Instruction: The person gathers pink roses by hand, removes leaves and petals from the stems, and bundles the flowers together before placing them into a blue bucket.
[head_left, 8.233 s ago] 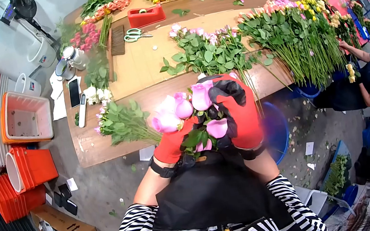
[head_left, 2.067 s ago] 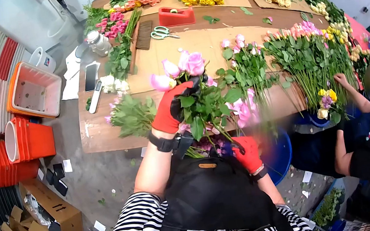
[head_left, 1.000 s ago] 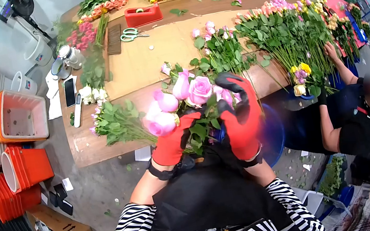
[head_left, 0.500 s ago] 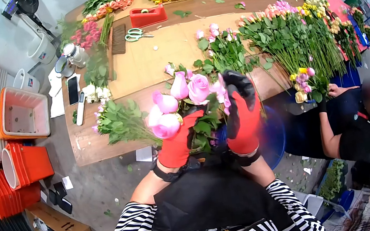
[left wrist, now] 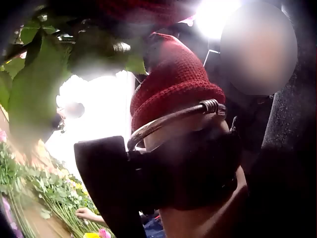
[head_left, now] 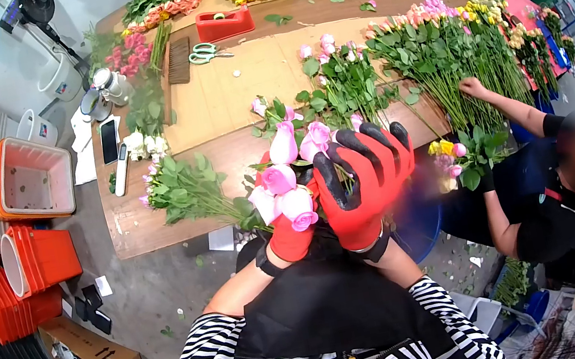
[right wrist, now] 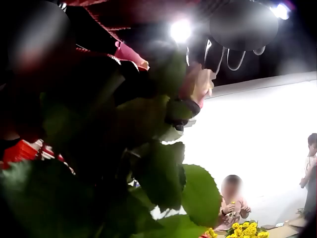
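Note:
In the head view my left hand [head_left: 290, 239], in a red glove with black coating, grips a small bunch of pink roses [head_left: 283, 143] below the blooms, close in front of the black apron [head_left: 317, 305]. The blooms cluster above and around the glove, and the stems are hidden. My right hand [head_left: 368, 179], gloved alike, is spread beside the bunch at its right, fingers apart, overlapping the right-hand blooms. Green leaves [right wrist: 200, 191] and a pink rose [right wrist: 197, 87] fill much of the right wrist view. The left wrist view shows mainly the red glove cuff [left wrist: 171, 89].
On the wooden table [head_left: 150, 230] lie cardboard [head_left: 214, 112], scissors [head_left: 204, 54], a red tape dispenser [head_left: 224, 24], a brush [head_left: 178, 62] and rows of roses [head_left: 434, 50]. A blue bucket [head_left: 419, 229] stands at right. Another person [head_left: 539, 212] works there with flowers. Crates [head_left: 38, 181] stand left.
My right hand has swung left across the bunch and spread its fingers. The bunch has shifted and tilted with my left hand. The other person's arm now reaches to the stems on the table.

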The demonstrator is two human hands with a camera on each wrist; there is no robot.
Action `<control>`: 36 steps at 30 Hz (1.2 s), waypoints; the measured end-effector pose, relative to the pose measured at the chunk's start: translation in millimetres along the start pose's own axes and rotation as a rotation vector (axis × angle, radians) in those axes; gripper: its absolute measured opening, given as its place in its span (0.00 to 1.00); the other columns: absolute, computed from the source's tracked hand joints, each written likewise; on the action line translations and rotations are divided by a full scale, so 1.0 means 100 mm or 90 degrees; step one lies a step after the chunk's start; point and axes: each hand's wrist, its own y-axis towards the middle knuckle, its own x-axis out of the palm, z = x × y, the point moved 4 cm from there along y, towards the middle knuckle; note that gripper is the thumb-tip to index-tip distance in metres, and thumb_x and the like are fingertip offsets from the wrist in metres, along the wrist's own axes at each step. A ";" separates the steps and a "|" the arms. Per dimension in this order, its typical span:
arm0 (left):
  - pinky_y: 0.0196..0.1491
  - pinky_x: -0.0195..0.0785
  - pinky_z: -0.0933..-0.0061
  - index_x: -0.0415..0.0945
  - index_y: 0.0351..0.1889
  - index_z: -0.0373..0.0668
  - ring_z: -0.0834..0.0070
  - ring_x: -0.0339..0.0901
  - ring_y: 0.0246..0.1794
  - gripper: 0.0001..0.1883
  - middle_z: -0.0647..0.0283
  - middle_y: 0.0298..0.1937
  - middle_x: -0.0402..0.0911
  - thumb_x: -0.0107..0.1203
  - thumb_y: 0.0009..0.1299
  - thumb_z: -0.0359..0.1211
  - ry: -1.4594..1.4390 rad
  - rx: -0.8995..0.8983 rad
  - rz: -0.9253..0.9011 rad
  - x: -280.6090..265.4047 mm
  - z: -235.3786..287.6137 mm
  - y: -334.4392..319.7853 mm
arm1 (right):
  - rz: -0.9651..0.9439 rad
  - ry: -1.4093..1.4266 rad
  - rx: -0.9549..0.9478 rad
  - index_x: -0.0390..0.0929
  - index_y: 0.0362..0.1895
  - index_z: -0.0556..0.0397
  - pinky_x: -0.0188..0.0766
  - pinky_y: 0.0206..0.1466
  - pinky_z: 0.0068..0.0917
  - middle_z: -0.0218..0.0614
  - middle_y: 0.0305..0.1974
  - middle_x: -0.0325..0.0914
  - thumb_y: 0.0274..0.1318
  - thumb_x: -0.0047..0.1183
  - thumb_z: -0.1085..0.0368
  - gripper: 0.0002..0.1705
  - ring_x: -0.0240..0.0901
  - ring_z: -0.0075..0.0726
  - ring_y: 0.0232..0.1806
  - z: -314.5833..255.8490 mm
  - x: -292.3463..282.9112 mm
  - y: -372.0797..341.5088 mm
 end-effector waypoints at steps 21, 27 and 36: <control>0.49 0.71 0.71 0.78 0.49 0.39 0.74 0.76 0.46 0.14 0.66 0.45 0.80 0.58 0.65 0.28 -0.158 0.046 -0.023 -0.29 0.74 0.52 | -0.254 0.629 0.302 0.72 0.57 0.61 0.55 0.68 0.36 0.44 0.57 0.72 0.47 0.53 0.78 0.27 0.64 0.43 0.64 0.52 0.14 0.11; 0.49 0.70 0.70 0.78 0.49 0.40 0.74 0.76 0.45 0.15 0.66 0.45 0.79 0.58 0.64 0.27 -0.028 0.090 -0.051 -0.34 0.53 0.52 | -0.305 0.726 0.435 0.78 0.49 0.61 0.60 0.64 0.32 0.42 0.53 0.76 0.49 0.59 0.74 0.19 0.68 0.37 0.59 0.36 0.24 0.08; 0.52 0.69 0.72 0.74 0.54 0.40 0.74 0.74 0.49 0.14 0.66 0.50 0.77 0.52 0.71 0.29 -0.350 -0.042 -0.109 -0.29 0.28 0.49 | -0.172 0.914 0.676 0.76 0.45 0.59 0.66 0.52 0.24 0.30 0.40 0.77 0.60 0.51 0.69 0.10 0.71 0.24 0.43 0.42 0.46 -0.22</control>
